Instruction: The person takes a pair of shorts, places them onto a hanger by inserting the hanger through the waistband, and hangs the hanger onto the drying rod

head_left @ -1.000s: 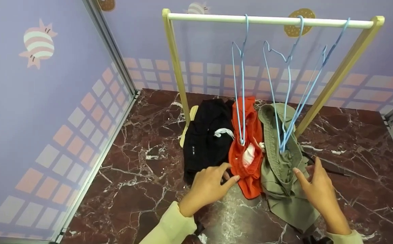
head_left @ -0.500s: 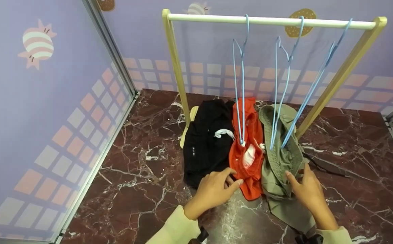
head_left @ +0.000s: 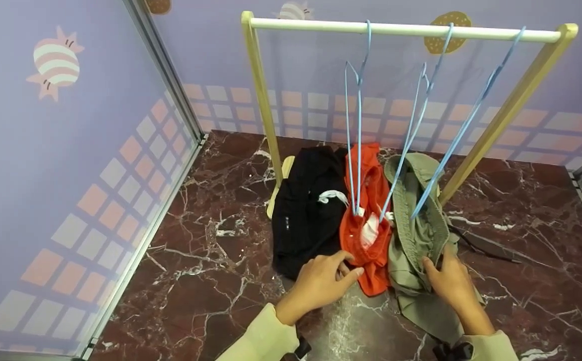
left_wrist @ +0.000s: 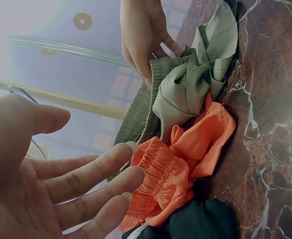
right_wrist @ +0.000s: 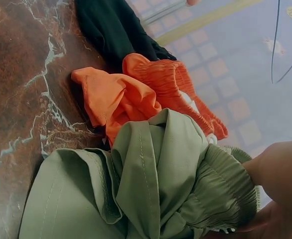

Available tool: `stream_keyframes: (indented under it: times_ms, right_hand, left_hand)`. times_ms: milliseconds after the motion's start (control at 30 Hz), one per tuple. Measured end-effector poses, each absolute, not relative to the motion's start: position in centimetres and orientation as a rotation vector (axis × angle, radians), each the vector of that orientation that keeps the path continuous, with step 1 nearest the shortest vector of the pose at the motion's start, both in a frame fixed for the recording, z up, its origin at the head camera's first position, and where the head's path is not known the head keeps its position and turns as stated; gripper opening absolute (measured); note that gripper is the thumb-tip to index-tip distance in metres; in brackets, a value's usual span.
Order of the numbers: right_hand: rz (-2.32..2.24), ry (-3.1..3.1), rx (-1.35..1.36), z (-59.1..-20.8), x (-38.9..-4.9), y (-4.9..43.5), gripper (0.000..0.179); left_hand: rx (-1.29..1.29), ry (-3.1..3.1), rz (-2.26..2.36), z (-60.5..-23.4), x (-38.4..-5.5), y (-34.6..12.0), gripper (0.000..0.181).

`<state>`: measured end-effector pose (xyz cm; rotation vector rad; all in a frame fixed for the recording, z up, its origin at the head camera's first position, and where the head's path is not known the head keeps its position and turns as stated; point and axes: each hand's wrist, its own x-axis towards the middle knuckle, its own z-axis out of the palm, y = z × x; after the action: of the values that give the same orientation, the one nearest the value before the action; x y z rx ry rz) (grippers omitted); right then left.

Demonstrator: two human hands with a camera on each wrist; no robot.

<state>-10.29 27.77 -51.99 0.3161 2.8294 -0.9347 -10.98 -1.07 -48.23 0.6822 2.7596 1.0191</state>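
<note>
Right hand [head_left: 450, 286] has edged inward, its grip now pinching the waistband of the green shorts [head_left: 406, 250] at the row's right end, so that pair is in hold; left hand [head_left: 321, 281] loose and holding nothing, just by the orange shorts [head_left: 363, 255]. Black shorts [head_left: 306, 215] bear a small pale mark, unreadable. Middle hanger [head_left: 408, 145] has swung left on the rack [head_left: 311, 25], lower end now over the orange.

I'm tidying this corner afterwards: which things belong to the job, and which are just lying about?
Probably the job: green garment, right hand at its waistband; red garment, left hand nearby; black garment; blue hangers; rack.

Apparently incidental: thin dark strip on the floor; candy print on the wall.
</note>
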Motion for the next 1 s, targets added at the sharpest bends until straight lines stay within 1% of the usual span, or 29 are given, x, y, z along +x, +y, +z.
stream_keyframes:
  times_ms: [100, 167, 333, 533, 600, 800, 1000]
  right_hand:
    - [-0.937, 2.869, 0.314, -52.0, -10.2, 27.9, 0.059]
    - [-0.947, 2.887, 0.313, -52.0, -10.0, 27.9, 0.052]
    - [-0.986, 2.853, 0.306, -51.3, -9.9, 27.9, 0.055]
    - [-1.085, 2.859, 0.311, -50.3, -9.3, 27.7, 0.048]
    - [-1.104, 2.847, 0.309, -49.9, -9.1, 27.6, 0.049]
    - [-1.153, 2.79, 0.318, -48.6, -8.7, 27.2, 0.054]
    - [-1.176, 2.887, 0.262, -48.1, -8.4, 26.9, 0.048]
  left_hand:
    - [0.688, 2.744, 1.025, -48.3, -11.0, -1.0, 0.034]
    - [0.686, 2.729, 1.026, -48.3, -11.0, -0.9, 0.035]
    - [0.691, 2.703, 1.025, -48.4, -11.0, -0.5, 0.036]
    - [0.692, 2.669, 1.029, -48.4, -10.9, 0.0, 0.039]
    - [0.696, 2.668, 1.033, -48.5, -10.9, 0.3, 0.04]
    - [0.713, 2.653, 1.041, -48.6, -11.0, 1.3, 0.033]
    - [0.708, 2.585, 1.081, -48.9, -11.2, 2.4, 0.032]
